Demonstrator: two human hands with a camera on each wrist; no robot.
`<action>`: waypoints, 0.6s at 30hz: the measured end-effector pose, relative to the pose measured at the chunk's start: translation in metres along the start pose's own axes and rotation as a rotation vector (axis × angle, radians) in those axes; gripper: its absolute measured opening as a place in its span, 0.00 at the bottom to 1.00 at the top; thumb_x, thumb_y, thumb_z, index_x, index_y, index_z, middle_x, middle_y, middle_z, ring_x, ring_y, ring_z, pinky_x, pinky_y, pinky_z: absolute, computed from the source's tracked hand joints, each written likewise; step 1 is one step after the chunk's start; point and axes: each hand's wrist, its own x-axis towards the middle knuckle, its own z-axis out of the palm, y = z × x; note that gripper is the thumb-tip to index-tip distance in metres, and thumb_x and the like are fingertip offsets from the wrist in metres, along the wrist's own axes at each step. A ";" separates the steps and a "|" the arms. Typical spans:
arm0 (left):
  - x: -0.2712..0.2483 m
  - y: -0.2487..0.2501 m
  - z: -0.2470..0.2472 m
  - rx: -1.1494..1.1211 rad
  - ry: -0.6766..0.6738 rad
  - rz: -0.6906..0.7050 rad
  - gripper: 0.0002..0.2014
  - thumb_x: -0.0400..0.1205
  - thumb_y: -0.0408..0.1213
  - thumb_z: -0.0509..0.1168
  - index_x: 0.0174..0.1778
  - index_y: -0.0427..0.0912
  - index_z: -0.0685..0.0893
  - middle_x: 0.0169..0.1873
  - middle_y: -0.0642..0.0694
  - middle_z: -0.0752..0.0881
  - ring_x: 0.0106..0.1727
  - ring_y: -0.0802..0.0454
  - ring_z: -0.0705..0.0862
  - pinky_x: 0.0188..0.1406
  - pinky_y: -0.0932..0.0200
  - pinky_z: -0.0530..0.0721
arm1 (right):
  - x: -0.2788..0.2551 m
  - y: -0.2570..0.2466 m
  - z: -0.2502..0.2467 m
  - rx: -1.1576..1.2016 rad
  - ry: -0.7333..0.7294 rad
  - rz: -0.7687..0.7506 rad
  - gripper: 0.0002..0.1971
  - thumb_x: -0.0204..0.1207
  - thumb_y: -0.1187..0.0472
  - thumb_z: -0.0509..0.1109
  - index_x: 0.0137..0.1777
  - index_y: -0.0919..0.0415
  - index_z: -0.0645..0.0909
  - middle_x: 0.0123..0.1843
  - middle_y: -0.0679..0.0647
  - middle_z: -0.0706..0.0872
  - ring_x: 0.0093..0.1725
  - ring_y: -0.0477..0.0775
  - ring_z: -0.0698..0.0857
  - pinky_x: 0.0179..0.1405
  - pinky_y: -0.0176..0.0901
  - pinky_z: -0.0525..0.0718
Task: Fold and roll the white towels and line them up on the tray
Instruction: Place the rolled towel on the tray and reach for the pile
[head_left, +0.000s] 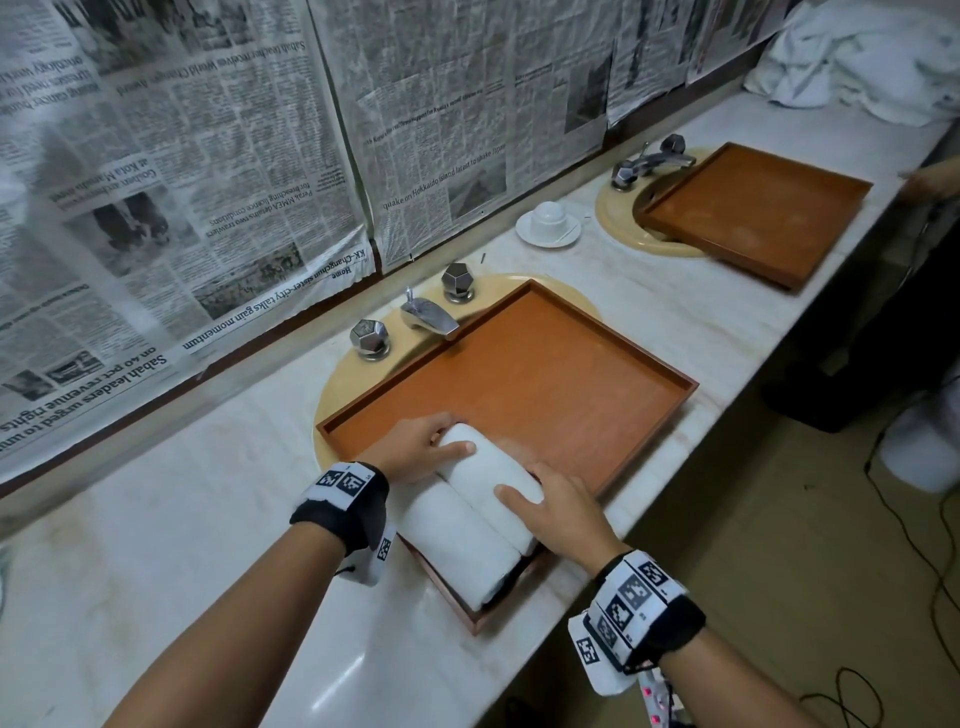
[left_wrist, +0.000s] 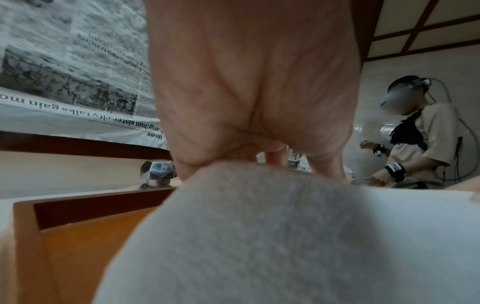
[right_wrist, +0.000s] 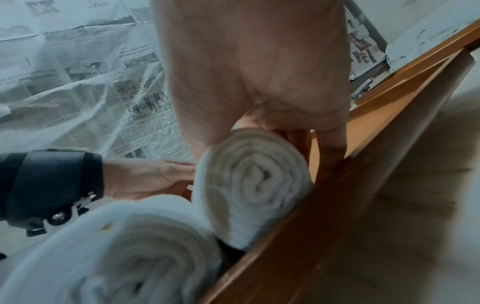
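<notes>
A brown wooden tray (head_left: 545, 384) lies over the near sink. Two rolled white towels lie side by side in its near left corner. The first roll (head_left: 457, 545) lies free against the tray's left wall. Both my hands hold the second roll (head_left: 493, 475) beside it. My left hand (head_left: 426, 449) grips its far end, thumb on top. My right hand (head_left: 550, 512) grips its near right side, thumb on top. The right wrist view shows that roll's spiral end (right_wrist: 254, 181) against the tray rim (right_wrist: 311, 216), the other roll (right_wrist: 135, 246) beside it. The left wrist view shows my palm (left_wrist: 246, 92) over towel (left_wrist: 259, 236).
A second brown tray (head_left: 758, 213) lies over the far sink. A heap of unfolded white towels (head_left: 872, 57) sits at the counter's far right end. An upturned cup on a saucer (head_left: 548, 223) stands between the sinks. Faucet (head_left: 431, 314) behind the tray. Another person (left_wrist: 415, 139) stands to the right.
</notes>
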 end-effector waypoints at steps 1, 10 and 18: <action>-0.002 -0.002 0.000 -0.012 0.013 0.005 0.26 0.85 0.56 0.65 0.79 0.54 0.74 0.66 0.54 0.82 0.61 0.57 0.79 0.58 0.61 0.74 | 0.002 0.001 0.000 0.005 -0.015 0.007 0.31 0.70 0.27 0.59 0.61 0.49 0.80 0.49 0.49 0.86 0.50 0.53 0.84 0.50 0.56 0.87; -0.019 -0.016 0.011 -0.133 0.079 0.020 0.18 0.85 0.54 0.66 0.69 0.54 0.81 0.58 0.56 0.86 0.57 0.58 0.84 0.59 0.59 0.79 | 0.009 0.003 -0.010 0.125 -0.096 0.018 0.31 0.67 0.28 0.64 0.45 0.58 0.85 0.42 0.54 0.90 0.42 0.55 0.88 0.46 0.59 0.86; -0.026 -0.016 0.011 -0.144 0.084 0.033 0.19 0.85 0.53 0.65 0.72 0.54 0.80 0.60 0.56 0.86 0.58 0.57 0.84 0.63 0.55 0.81 | 0.000 0.002 -0.005 0.172 -0.082 -0.065 0.16 0.81 0.44 0.65 0.62 0.50 0.84 0.51 0.43 0.89 0.50 0.44 0.86 0.51 0.49 0.87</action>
